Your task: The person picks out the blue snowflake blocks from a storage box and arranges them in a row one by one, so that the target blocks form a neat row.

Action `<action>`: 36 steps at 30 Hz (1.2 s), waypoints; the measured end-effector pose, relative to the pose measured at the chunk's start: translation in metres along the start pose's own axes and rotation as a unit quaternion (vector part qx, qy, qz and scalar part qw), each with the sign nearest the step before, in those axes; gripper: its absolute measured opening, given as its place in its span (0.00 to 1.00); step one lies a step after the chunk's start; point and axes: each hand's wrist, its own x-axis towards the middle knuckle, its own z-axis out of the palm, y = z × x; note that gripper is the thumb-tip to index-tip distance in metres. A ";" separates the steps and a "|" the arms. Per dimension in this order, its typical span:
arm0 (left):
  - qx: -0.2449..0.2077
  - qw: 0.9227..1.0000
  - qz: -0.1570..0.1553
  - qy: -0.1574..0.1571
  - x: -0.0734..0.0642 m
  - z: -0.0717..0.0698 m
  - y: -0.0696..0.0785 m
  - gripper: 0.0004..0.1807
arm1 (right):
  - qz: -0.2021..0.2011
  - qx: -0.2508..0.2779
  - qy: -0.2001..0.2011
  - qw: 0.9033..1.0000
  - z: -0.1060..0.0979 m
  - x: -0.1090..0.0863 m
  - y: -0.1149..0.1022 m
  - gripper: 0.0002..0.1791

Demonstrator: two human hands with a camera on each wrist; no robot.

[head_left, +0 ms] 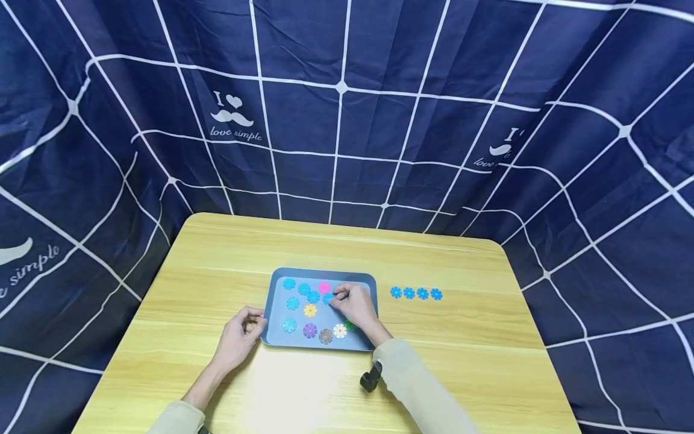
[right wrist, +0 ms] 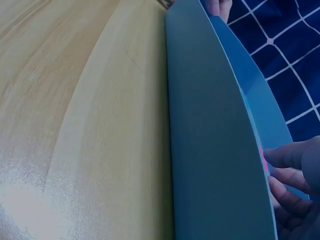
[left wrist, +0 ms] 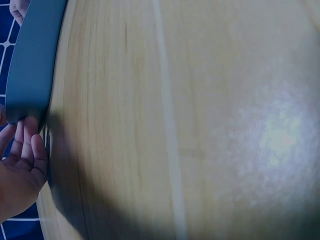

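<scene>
The tray [head_left: 282,343] lay flat on the table [head_left: 461,361], the curtain [head_left: 303,120] hanging beyond its far side. At the tray's left end, the left hand [head_left: 238,334] held the wall, fingers bent against the outside. The right hand [head_left: 355,304] reached over the tray's right part, thumb and fingers narrowed at a blue disc [head_left: 327,299]; I could not tell whether they gripped it, and the tray's wall hid part of that hand in the right wrist view.

Just beyond that disc in the tray was a pink disc [head_left: 324,287]. Five light blue discs [head_left: 293,303] lay across the tray's left and middle, with a yellow disc [head_left: 310,310] near its centre. Along the tray's near side, from left to right, came a purple disc [head_left: 310,330], a brown disc [head_left: 325,336], a white disc [head_left: 339,330] and a green disc [head_left: 349,326], the last partly covered by the right hand. To the right of the tray, on the table, four deep blue discs [head_left: 409,293] formed a row. A black device [head_left: 371,378] on the right wrist hung just before the tray's near right corner.
</scene>
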 end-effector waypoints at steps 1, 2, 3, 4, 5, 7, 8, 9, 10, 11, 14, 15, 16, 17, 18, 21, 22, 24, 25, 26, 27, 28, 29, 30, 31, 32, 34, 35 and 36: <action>0.001 1.000 0.001 0.001 0.000 0.000 0.000 0.13 | 0.002 -0.003 0.000 1.000 0.001 0.000 0.000 0.12; 0.002 1.000 0.002 0.002 0.000 0.000 0.000 0.13 | 0.003 -0.007 -0.001 1.000 0.002 0.001 0.000 0.12; 0.003 1.000 0.002 0.002 0.000 0.000 -0.001 0.12 | 0.004 -0.012 -0.001 1.000 0.002 0.001 0.000 0.12; 0.004 1.000 0.003 0.004 0.000 0.000 -0.001 0.13 | 0.004 -0.017 -0.002 1.000 0.003 0.001 0.000 0.12; 0.005 1.000 0.004 0.003 0.000 0.000 -0.001 0.13 | 0.003 -0.021 -0.003 1.000 0.003 0.002 -0.001 0.12; 0.005 1.000 0.006 0.003 0.000 0.000 -0.001 0.13 | 0.000 -0.031 -0.002 1.000 0.004 0.002 -0.001 0.13; 0.005 1.000 0.007 0.003 0.001 0.000 -0.001 0.13 | 0.000 -0.034 -0.003 0.999 0.004 0.002 -0.001 0.13; 0.005 1.000 0.008 0.003 0.001 0.000 -0.001 0.13 | 0.001 -0.038 -0.003 0.999 0.005 0.003 -0.002 0.13; 0.004 1.000 0.009 0.003 0.001 0.000 -0.001 0.13 | 0.001 -0.041 -0.004 0.999 0.005 0.003 -0.002 0.13; 0.004 1.000 0.011 0.003 0.001 0.000 -0.001 0.13 | 0.002 -0.044 -0.004 0.999 0.006 0.003 -0.001 0.13; 0.003 1.000 0.015 0.004 0.001 0.000 -0.002 0.12 | 0.008 -0.048 -0.006 0.999 0.007 0.004 -0.001 0.14; 0.004 1.000 0.016 0.005 0.001 0.000 -0.002 0.12 | 0.008 -0.049 -0.006 0.999 0.007 0.005 -0.001 0.14; 0.004 1.000 0.017 0.005 0.001 0.000 -0.002 0.12 | 0.009 -0.049 -0.007 0.999 0.007 0.005 -0.001 0.14; 0.005 1.000 0.018 0.005 0.001 0.000 -0.002 0.12 | 0.010 -0.048 -0.007 0.999 0.006 0.005 -0.002 0.14; 0.006 1.000 0.019 0.006 0.001 0.000 -0.002 0.12 | 0.011 -0.047 -0.009 0.999 0.006 0.005 -0.002 0.14; 0.010 1.000 0.019 0.006 0.001 0.000 -0.001 0.12 | 0.016 -0.044 -0.013 0.999 0.005 0.005 -0.002 0.13; 0.010 1.000 0.019 0.006 0.001 0.000 -0.001 0.12 | 0.017 -0.042 -0.015 0.999 0.004 0.005 -0.002 0.13; 0.010 1.000 0.017 0.005 0.001 0.000 -0.001 0.12 | 0.019 -0.037 -0.017 0.999 0.004 0.005 -0.002 0.14; 0.009 1.000 0.015 0.005 0.001 0.000 -0.001 0.12 | 0.020 -0.035 -0.017 0.999 0.004 0.005 -0.002 0.14; 0.008 1.000 0.013 0.005 0.001 0.000 -0.001 0.13 | 0.019 -0.033 -0.018 0.999 0.003 0.005 -0.003 0.14; 0.007 1.000 0.013 0.004 0.001 0.000 -0.001 0.13 | 0.020 -0.029 -0.018 0.999 0.003 0.005 -0.003 0.14; 0.007 1.000 0.012 0.005 0.001 0.000 -0.001 0.13 | 0.020 -0.026 -0.017 0.999 0.003 0.005 -0.003 0.14; 0.007 1.000 0.012 0.004 0.001 0.000 -0.001 0.13 | 0.021 -0.023 -0.017 0.999 0.002 0.004 -0.003 0.13; 0.007 1.000 0.012 0.005 0.001 0.000 -0.001 0.13 | 0.020 -0.021 -0.015 0.999 0.002 0.004 -0.003 0.13; 0.007 1.000 0.012 0.004 0.001 0.000 -0.001 0.12 | 0.017 -0.019 -0.014 1.000 0.001 0.004 -0.003 0.13; 0.006 1.000 0.012 0.004 0.001 0.000 -0.001 0.12 | 0.016 -0.017 -0.013 1.000 0.001 0.004 -0.002 0.13; 0.007 1.000 0.013 0.004 0.001 0.000 -0.001 0.12 | 0.014 -0.012 -0.011 1.000 0.000 0.003 -0.002 0.12; 0.007 1.000 0.014 0.004 0.001 0.000 -0.001 0.12 | 0.014 -0.010 -0.011 1.000 0.000 0.003 -0.002 0.11; 0.007 1.000 0.014 0.004 0.002 0.000 -0.001 0.12 | 0.012 -0.008 -0.010 1.000 0.000 0.002 -0.001 0.11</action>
